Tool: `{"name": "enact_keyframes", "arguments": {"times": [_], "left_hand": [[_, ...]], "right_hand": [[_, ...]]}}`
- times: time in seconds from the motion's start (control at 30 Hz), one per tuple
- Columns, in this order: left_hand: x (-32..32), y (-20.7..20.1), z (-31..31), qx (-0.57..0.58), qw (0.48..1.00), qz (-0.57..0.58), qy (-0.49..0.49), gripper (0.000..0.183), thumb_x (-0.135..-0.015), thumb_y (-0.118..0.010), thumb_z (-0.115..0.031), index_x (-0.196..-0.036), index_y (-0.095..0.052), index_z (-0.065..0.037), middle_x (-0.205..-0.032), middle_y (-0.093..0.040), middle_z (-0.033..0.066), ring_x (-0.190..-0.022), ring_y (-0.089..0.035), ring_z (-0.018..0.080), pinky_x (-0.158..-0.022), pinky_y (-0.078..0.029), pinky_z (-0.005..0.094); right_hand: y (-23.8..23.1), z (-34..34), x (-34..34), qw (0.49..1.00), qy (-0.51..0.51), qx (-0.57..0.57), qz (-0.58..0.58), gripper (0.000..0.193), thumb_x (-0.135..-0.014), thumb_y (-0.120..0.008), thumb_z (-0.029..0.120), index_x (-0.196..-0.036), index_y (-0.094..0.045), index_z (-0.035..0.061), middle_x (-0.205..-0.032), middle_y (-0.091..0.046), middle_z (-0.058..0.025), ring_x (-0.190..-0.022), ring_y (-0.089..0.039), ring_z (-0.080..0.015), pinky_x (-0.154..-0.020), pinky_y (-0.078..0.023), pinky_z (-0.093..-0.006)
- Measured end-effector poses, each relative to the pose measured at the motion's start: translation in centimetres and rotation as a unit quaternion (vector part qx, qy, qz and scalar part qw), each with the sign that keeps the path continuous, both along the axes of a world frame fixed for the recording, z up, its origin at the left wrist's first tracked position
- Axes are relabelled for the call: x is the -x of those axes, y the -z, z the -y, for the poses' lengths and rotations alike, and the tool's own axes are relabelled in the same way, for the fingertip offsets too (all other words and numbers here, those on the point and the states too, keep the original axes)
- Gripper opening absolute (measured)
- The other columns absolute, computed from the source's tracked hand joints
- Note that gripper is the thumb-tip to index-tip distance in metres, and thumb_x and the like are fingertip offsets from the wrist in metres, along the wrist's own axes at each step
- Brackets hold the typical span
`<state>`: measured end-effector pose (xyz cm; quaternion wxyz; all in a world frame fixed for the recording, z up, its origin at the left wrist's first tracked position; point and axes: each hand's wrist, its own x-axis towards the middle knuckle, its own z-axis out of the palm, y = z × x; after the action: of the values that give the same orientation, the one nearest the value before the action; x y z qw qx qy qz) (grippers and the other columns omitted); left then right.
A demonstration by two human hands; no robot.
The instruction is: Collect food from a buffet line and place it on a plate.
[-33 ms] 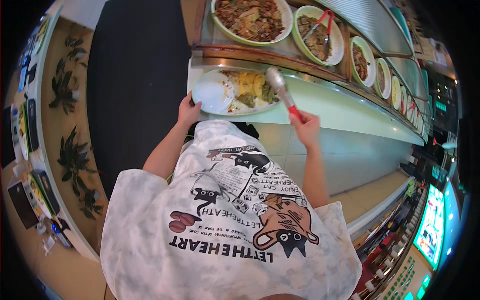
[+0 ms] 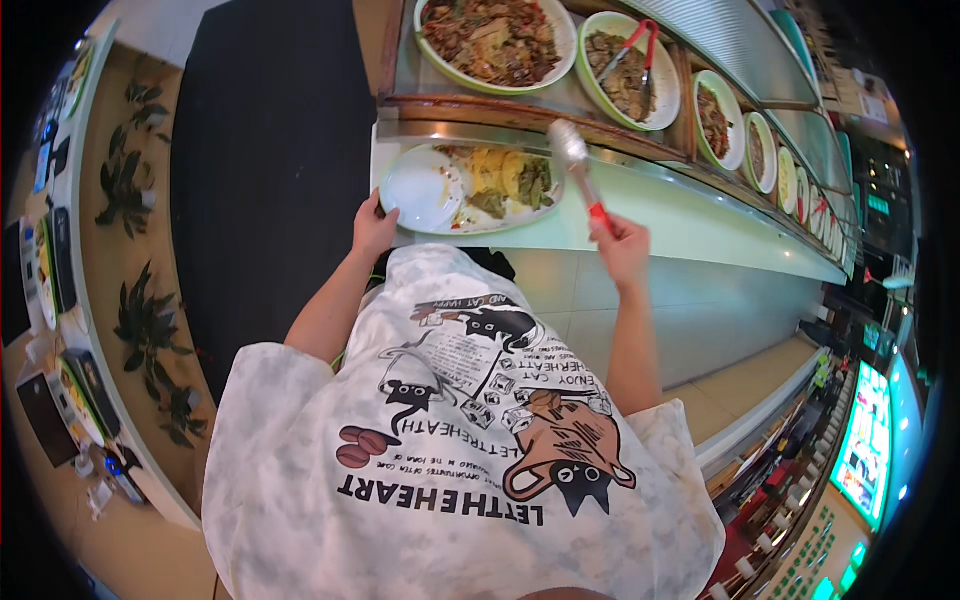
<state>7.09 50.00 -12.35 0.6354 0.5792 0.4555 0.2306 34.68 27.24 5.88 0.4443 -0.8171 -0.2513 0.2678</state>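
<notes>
An oval white platter rests on the pale counter ledge in front of me. On its right part lie yellow pieces of food and dark green leafy food. A round white dish covers its left part. My left hand is closed on the left rim, with the thumb on top. In my right hand, closed round their red handle, are metal tongs. They point up and away, just right of the platter, over the ledge. Whether anything is between their tips cannot be made out.
Beyond the ledge, a wood-edged serving counter holds a large bowl of cooked food and a bowl with red-handled tongs. Several more bowls run off to the right under glass. A black panel stands left.
My right hand and the tongs have shifted a little to the right, away from the platter's food. My left hand keeps its hold on the rim.
</notes>
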Motion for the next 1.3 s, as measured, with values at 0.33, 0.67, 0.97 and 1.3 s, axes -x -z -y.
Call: {"name": "enact_keyframes", "arguments": {"times": [0.33, 0.67, 0.97, 1.3], "left_hand": [[-0.4, 0.0, -0.4, -0.003, 0.999, -0.04, 0.006, 0.047, -0.073, -0.055, -0.001, -0.119, -0.044, -0.006, -0.09, -0.059, 0.0065, -0.076, -0.055, 0.013, -0.07, -0.043, 0.0255], [0.1, -4.6, -2.0, -0.07, 0.979, -0.187, 0.051, 0.047, -0.071, -0.054, 0.003, -0.117, -0.046, -0.003, -0.096, -0.06, 0.0103, -0.086, -0.057, 0.0158, -0.076, -0.043, 0.026], [1.0, -3.4, -1.6, -0.085, 0.96, -0.268, -0.005, 0.04, -0.065, -0.049, 0.001, -0.104, -0.055, 0.0, -0.088, -0.061, 0.0109, -0.075, -0.059, 0.0184, -0.065, -0.045, 0.0291], [7.5, 2.7, -0.5, 0.205, 0.966, -0.094, -0.126, 0.041, -0.064, -0.045, 0.008, -0.104, -0.041, 0.001, -0.095, -0.048, 0.0101, -0.085, -0.051, 0.023, -0.069, -0.048, 0.0361]], "right_hand": [[-1.5, -6.9, -10.1, 0.969, 0.23, 0.001, -0.089, 0.027, -0.076, -0.062, 0.023, -0.064, -0.056, -0.0008, -0.052, -0.049, -0.0019, -0.038, -0.038, -0.0071, -0.035, -0.025, -0.0213], [-2.7, -3.1, -3.8, 0.958, 0.268, -0.029, -0.095, 0.031, -0.077, -0.062, 0.028, -0.068, -0.055, -0.001, -0.054, -0.048, -0.0011, -0.04, -0.038, -0.0053, -0.036, -0.025, -0.0209], [5.1, 6.4, 3.4, 0.912, 0.325, -0.088, -0.234, 0.031, -0.08, -0.058, 0.03, -0.069, -0.055, 0.0013, -0.054, -0.047, -0.0006, -0.04, -0.038, -0.0053, -0.036, -0.026, -0.0207], [14.9, 14.6, 2.7, 0.858, 0.419, 0.057, -0.291, 0.033, -0.077, -0.06, 0.034, -0.068, -0.051, 0.004, -0.053, -0.048, -0.001, -0.037, -0.038, -0.0078, -0.033, -0.027, -0.0224]]}}
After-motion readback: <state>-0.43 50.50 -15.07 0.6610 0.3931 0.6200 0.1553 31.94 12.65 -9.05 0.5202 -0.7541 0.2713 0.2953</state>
